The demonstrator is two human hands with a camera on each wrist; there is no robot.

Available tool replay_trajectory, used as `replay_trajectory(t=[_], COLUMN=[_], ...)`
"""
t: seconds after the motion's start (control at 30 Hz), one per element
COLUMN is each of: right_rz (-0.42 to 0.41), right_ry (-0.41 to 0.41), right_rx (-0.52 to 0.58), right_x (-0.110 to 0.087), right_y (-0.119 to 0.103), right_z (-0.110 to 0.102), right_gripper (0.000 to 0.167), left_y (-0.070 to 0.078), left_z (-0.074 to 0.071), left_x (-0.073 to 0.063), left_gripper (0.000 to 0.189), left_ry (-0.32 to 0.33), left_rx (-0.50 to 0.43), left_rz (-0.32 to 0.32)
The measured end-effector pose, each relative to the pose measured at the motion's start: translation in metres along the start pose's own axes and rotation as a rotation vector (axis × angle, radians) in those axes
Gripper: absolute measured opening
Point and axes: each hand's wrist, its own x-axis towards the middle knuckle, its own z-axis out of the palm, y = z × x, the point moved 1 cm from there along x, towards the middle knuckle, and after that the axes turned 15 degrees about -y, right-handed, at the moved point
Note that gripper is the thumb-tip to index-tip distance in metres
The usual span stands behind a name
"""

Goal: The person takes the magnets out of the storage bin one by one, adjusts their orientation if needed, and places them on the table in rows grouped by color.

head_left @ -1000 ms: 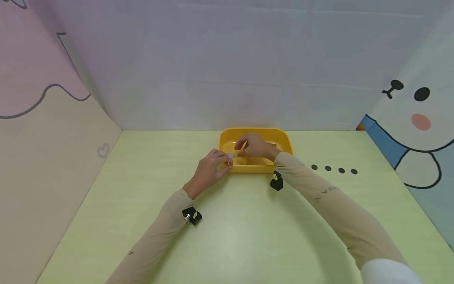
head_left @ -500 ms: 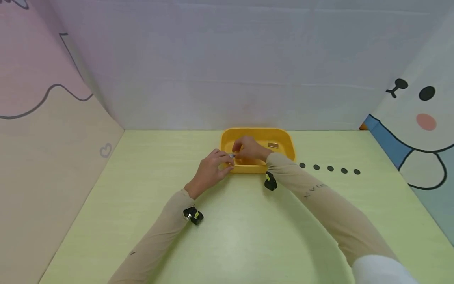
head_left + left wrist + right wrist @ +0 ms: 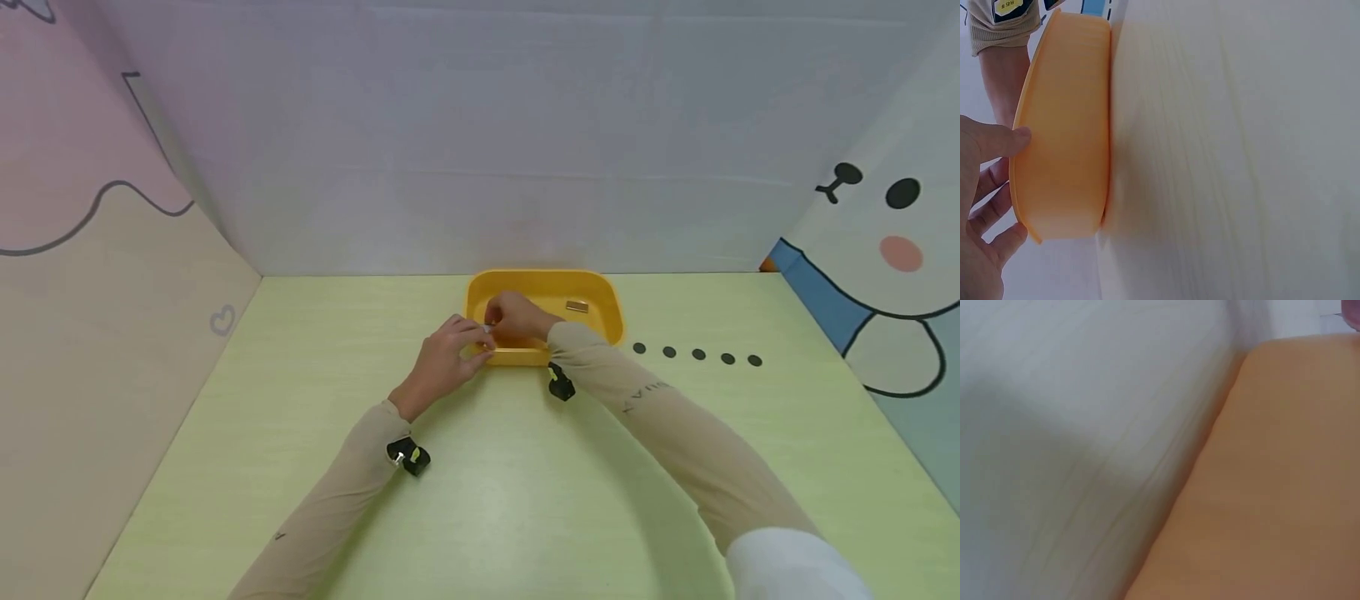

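A yellow tray (image 3: 525, 358) stands at the back of the table. My left hand (image 3: 446, 354) holds its left end; in the left wrist view the thumb (image 3: 1019, 139) lies on the rim, with other fingers reaching over the edge. Inside the tray's left side, my right hand (image 3: 517, 317) has curled fingers and appears to pinch a small silvery piece (image 3: 487, 328), mostly hidden between both hands. A second small, flat rectangular piece (image 3: 577, 307), metallic with a brownish middle, lies on the tray's right side. In the right wrist view the tray's outer wall (image 3: 1272, 475) hides most of that hand.
The pale green table (image 3: 480, 500) reaches from the tray to the near edge. A light wall sheet (image 3: 450, 142) rises right behind the tray. Printed side panels, one with a cartoon animal (image 3: 877, 267), bound the table. Both forearms wear sleeves and black wrist cameras.
My right hand has moved left inside the tray to my left fingertips, covering most of the silvery piece. The rectangular piece at right has come fully into sight. My left hand stays put.
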Motion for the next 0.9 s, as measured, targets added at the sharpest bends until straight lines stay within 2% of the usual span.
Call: replay_trajectory(t=[0.2, 0.53, 0.9], right_rz=[0.031, -0.007, -0.001], right_ry=[0.014, 0.039, -0.011], right_rx=[0.027, 0.004, 0.043], right_x=[0.0033, 0.0059, 0.0021], right_y=[-0.0041, -0.0084, -0.0066], right_z=[0.0023, 0.0049, 0.0028], right_gripper=[0.007, 0.006, 0.006], left_y=[-0.0004, -0.0032, -0.0023], left_z=[-0.0001, 0.0007, 0.0027], left_x=[0.0004, -0.0014, 0.0009], left_gripper=[0.009, 0.012, 0.010], left_ry=[-0.001, 0.008, 0.003], left_rx=[0.000, -0.006, 0.001], left_rz=[-0.002, -0.014, -0.003])
